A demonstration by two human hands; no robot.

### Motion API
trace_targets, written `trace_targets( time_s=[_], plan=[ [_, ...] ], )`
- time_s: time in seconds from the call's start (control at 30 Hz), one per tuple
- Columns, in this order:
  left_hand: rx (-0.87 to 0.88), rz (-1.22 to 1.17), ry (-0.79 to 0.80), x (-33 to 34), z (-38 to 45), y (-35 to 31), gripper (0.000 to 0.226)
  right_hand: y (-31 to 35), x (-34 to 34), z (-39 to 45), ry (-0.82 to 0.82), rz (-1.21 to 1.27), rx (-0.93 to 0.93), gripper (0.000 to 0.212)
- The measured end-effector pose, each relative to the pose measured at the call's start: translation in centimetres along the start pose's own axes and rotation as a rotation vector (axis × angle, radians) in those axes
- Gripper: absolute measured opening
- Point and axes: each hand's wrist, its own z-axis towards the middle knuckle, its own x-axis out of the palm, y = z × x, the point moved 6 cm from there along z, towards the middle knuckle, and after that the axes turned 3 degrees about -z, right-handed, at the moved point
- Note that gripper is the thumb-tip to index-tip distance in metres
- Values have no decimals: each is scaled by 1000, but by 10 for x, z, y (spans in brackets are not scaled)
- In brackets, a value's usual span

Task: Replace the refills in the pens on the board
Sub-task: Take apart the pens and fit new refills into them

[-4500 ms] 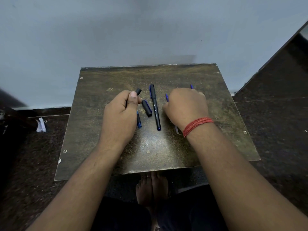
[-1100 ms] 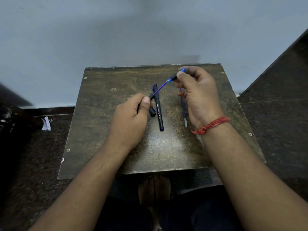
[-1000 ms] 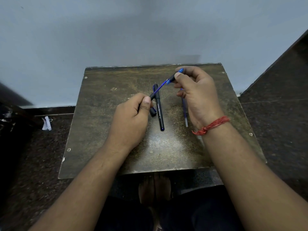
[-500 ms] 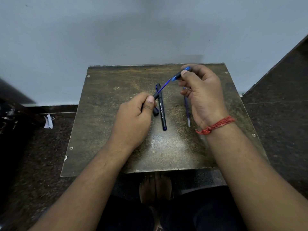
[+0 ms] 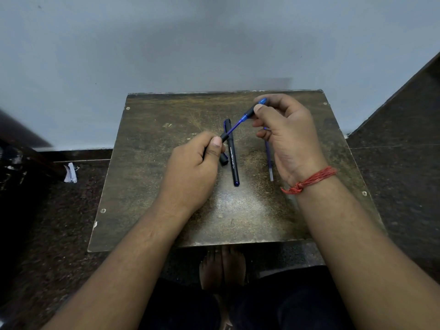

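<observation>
Left hand (image 5: 190,167) is closed around a black pen barrel (image 5: 224,137); right hand (image 5: 285,132) pinches the grip section (image 5: 252,111) between thumb and forefinger. A blue refill (image 5: 234,126) spans the gap between them, partly drawn from the barrel, above the table (image 5: 238,217).

Risks, as judged:
- The thin refill may bend or kink if the hands pull off-axis.
- The tip end may slip from the right-hand pinch and drop.
- The right wrist, hovering over the loose refill, may knock it.

Count:
- One complete capped pen (image 5: 232,153), lying between the hands.
- One cap (image 5: 224,160), just beside the left thumb.
- One loose refill (image 5: 269,160), under the right palm.
- One dismantled pen, in hand.
</observation>
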Motion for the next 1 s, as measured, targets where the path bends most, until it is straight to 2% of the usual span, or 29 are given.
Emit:
trace_targets(
  time_s=[0.5,0.67,1.0],
  plan=[
    [-5,6,3,0,1,1,28,1,2,-1,55,-12,-9,13],
    [-3,0,2,1,1,2,28,0,19,-9,212,-66,-2,14],
    [-11,-12,-13,0,0,6,28,-3,24,-10,303,-25,16,14]
  ],
)
